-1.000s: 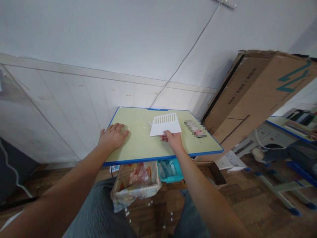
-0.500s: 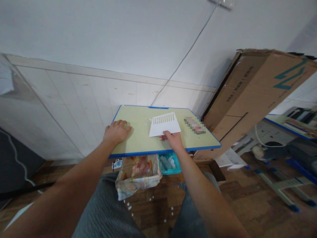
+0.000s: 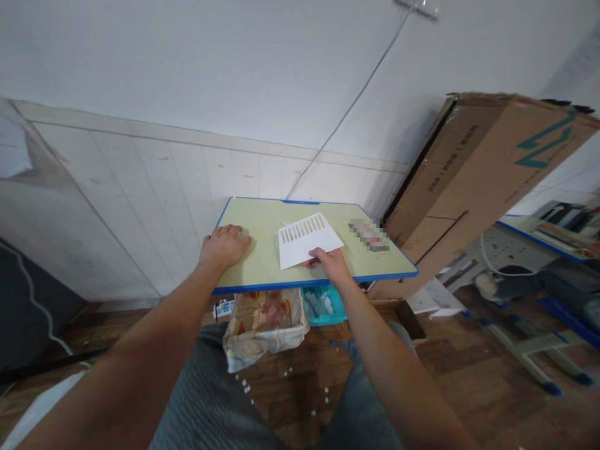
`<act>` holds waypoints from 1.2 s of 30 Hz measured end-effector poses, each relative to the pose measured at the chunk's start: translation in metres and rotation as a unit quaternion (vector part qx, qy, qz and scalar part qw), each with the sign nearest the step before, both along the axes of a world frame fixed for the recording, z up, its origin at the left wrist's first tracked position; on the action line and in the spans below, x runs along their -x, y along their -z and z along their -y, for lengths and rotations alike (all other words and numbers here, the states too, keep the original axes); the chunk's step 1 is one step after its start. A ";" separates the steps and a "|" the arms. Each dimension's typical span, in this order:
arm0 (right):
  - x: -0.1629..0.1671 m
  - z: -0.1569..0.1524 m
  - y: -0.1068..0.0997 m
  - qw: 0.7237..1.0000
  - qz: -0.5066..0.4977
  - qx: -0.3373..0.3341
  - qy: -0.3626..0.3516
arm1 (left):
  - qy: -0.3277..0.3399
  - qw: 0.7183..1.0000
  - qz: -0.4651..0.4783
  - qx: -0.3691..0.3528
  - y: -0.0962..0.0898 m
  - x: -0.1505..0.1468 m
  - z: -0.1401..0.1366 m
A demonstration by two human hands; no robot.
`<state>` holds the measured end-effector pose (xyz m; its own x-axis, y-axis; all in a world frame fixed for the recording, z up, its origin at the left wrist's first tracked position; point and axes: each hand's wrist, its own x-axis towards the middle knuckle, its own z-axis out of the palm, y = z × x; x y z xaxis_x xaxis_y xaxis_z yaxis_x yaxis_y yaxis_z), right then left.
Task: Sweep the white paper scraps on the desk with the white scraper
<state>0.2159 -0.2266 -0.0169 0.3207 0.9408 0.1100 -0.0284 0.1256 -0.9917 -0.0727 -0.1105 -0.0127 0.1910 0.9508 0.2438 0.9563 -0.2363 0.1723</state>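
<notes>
A white card (image 3: pixel 304 247) with a row of narrow slots along its far edge is held above the small desk (image 3: pixel 262 219). My right hand (image 3: pixel 328 262) grips its near edge, thumb on top and fingers underneath. My left hand (image 3: pixel 225 245) lies flat on the left side of the pale-yellow, blue-edged desktop, fingers spread and holding nothing. A few small white bits lie on the desktop just behind the card. To the right of the card rests a flat object (image 3: pixel 370 234), blurred out by pixels.
Below the desk stand a cloth-lined basket (image 3: pixel 265 340) and a turquoise bin (image 3: pixel 323 306) with white scraps inside. Small white pieces dot the wooden floor. A tall cardboard box (image 3: pixel 469 169) leans at the right, and a second desk (image 3: pixel 539 240) with a seated person's leg is beyond.
The white card has turned in my right hand, its left side swinging nearer to me. My left hand stays on the desktop.
</notes>
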 end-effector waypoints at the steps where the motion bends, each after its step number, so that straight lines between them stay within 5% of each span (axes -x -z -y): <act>1: 0.000 0.000 0.000 1.000 -0.001 -0.001 0.000 | 0.000 1.000 0.000 -0.001 0.000 0.000 0.000; 29: -0.004 0.012 -0.004 0.998 -0.010 -0.004 -0.059 | -0.005 1.000 -0.002 0.010 -0.001 -0.001 -0.001; 36: -0.014 -0.003 0.000 0.998 -0.055 -0.018 0.026 | -0.010 1.000 0.001 0.005 -0.002 0.000 0.003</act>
